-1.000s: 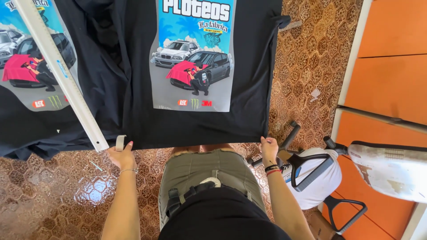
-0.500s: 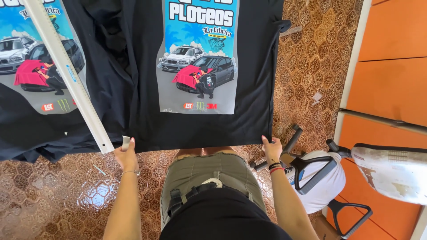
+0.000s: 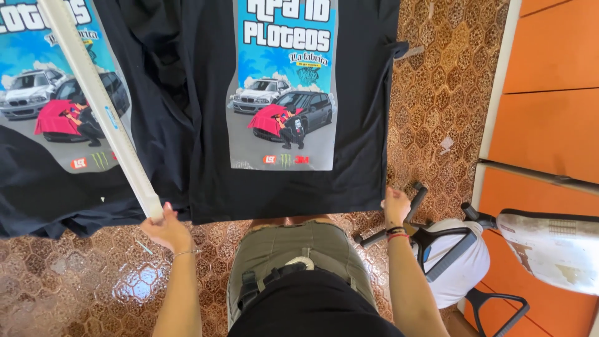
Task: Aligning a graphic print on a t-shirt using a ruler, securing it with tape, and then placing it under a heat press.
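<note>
Head view, looking straight down past the person's olive shorts (image 3: pixel 293 262) and black top to a brown honeycomb-patterned tiled floor (image 3: pixel 75 281).

A black cotton t-shirt with a large rectangular printed panel of cars under a blue sky (image 3: pixel 284 93) hangs flat in front of the body, hem toward the person. The right hand (image 3: pixel 396 206) is closed, pinching the hem at its right corner. The left hand (image 3: pixel 167 228) sits at the lower left corner; its fingers are closed around the near end of a long white flat ruler-like strip (image 3: pixel 93 100), and whether it also pinches the hem there cannot be told. Held at both lower corners, the fabric stays taut and the print lies smooth and readable.

The strip runs diagonally up and left from the left hand, crossing a second black t-shirt with the same sort of car print (image 3: pixel 56 125), which lies just left of the first, partly overlapped by it; a fold of black cloth bunches between the two.

Right of the person: a white round-seated stool with black tubular frame (image 3: pixel 455 262), close by the right wrist, which wears dark and red bands. Beyond it, a worn white padded surface (image 3: pixel 549 249) against orange panelled cabinet fronts (image 3: pixel 549 125).
</note>
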